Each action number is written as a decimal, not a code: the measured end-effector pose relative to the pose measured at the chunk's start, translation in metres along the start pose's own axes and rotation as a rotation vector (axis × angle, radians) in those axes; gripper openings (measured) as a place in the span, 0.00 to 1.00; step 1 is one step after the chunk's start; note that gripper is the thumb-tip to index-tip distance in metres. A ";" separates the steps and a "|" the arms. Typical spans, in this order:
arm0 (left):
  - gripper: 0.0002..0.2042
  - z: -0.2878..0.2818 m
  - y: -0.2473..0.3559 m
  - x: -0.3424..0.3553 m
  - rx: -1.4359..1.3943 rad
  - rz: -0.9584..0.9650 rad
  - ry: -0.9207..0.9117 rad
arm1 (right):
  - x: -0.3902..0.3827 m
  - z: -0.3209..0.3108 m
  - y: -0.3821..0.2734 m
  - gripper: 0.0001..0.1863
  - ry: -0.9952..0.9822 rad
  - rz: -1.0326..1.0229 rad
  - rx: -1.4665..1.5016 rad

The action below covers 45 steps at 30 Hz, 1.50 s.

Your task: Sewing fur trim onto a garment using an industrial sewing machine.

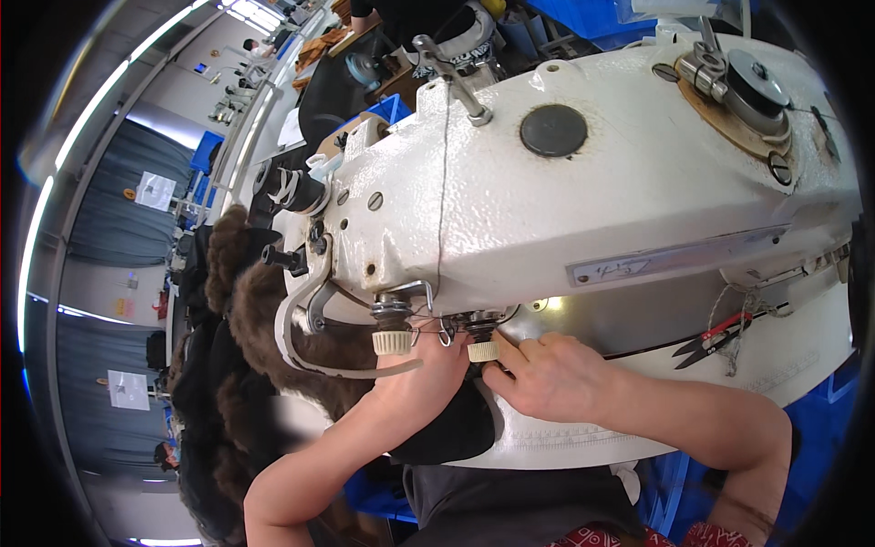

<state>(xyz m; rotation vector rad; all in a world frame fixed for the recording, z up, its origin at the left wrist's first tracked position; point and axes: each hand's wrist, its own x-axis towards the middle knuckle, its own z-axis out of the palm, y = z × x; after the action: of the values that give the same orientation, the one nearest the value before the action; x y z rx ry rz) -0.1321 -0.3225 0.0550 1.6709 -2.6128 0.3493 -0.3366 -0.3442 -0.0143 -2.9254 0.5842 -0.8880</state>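
Both my hands are at the near side of a white sewing machine (510,210), close to its tension knobs. My left hand (439,369) lies over black fabric (451,428), its fingers hidden behind the machine head and the cream knob (393,343). Beside the second cream knob (484,352), my right hand (554,376) has its fingers bent and closed together. Whatever sits between those fingertips cannot be made out. A dark thread (444,182) runs down the machine's front to the tension discs.
Brown fur pieces (260,305) and black cloth are heaped at the left. Red-handled thread snips (720,335) hang by string on the right of the machine bed (583,438). A bobbin winder (755,77) stands on top. Another person (447,36) is beyond the machine.
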 end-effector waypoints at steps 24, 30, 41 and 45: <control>0.04 0.009 0.008 0.008 -0.108 -0.189 0.024 | 0.002 -0.001 -0.009 0.10 -0.032 0.055 -0.092; 0.06 -0.003 0.006 0.012 -0.410 -0.301 0.058 | 0.000 0.001 -0.006 0.11 -0.062 0.050 -0.042; 0.05 0.002 0.003 0.010 -0.292 -0.186 0.092 | -0.005 0.000 -0.001 0.07 0.114 0.172 -0.039; 0.05 0.010 0.003 0.004 -0.214 -0.166 0.144 | -0.003 0.001 0.006 0.08 0.153 0.176 0.000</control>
<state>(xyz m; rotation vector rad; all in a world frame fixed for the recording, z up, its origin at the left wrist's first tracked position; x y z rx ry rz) -0.1354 -0.3272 0.0451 1.7055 -2.2990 0.1703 -0.3398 -0.3488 -0.0176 -2.7680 0.8342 -1.0935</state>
